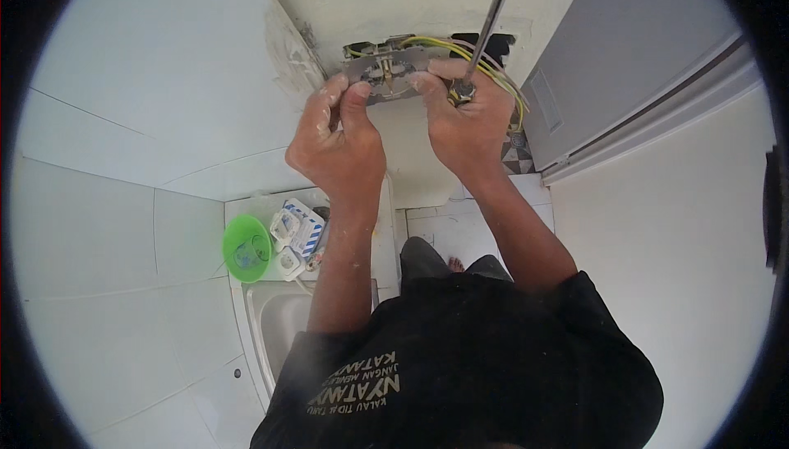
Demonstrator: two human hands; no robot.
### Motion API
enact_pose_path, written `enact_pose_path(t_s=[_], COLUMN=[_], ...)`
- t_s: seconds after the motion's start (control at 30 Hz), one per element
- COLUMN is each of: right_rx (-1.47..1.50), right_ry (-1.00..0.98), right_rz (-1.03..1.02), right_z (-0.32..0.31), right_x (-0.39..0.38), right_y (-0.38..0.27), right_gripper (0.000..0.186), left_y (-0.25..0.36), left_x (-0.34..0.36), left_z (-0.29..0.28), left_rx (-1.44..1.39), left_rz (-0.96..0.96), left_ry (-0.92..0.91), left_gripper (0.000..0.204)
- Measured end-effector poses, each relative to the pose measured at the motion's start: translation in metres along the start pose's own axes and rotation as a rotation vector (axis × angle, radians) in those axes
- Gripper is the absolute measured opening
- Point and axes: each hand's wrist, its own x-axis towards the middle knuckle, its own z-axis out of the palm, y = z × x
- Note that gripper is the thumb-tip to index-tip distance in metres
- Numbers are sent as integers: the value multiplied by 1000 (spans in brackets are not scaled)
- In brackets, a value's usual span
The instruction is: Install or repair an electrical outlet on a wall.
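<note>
A wall socket insert (388,73) with a grey metal mounting plate is held between my hands, in front of the wall. My left hand (343,141) pinches its left edge between thumb and fingers. The right edge is pinched by my right hand (472,124), which also keeps a screwdriver (491,25) tucked in it, the long shaft pointing up and away. Pale dust coats the fingers of both hands. Several yellow and pinkish wires (493,67) arc from behind the insert over my right hand. Whether they are joined to the insert is hidden.
A dark cut-out (497,44) opens in the wall right of the insert. Below left, a green bowl (247,249), a blue-and-white box (304,227) and a white socket piece (289,262) lie on a counter beside a metal sink (275,311). A grey door (629,54) stands right.
</note>
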Motion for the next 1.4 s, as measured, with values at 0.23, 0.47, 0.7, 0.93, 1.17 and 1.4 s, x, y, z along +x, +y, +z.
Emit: enact_pose_path(t_s=[0.23,0.47,0.7,0.93,1.17,1.4], right_rx=[-22,1,-53,-81,-117,-257], right_ry=[33,72,39,8,-41,-69], right_rz=[91,-6,-22,90,88,111], right_z=[-3,1,0,-3,-6,-9], right_x=[-1,1,-3,3,8,7], right_y=[-9,-7,-2,-13,-16,-20], right_gripper=[10,10,13,10,9,8], left_y=[13,13,14,11,12,16], left_x=[6,14,22,26,24,27], left_z=[-8,-12,-21,-18,-18,-17], left_rx=[83,79,394,290,205,226], left_rz=[13,-4,194,72,61,-65], left_ry=[-80,-46,50,-22,-62,-91], left_gripper=[14,16,45,49,35,29])
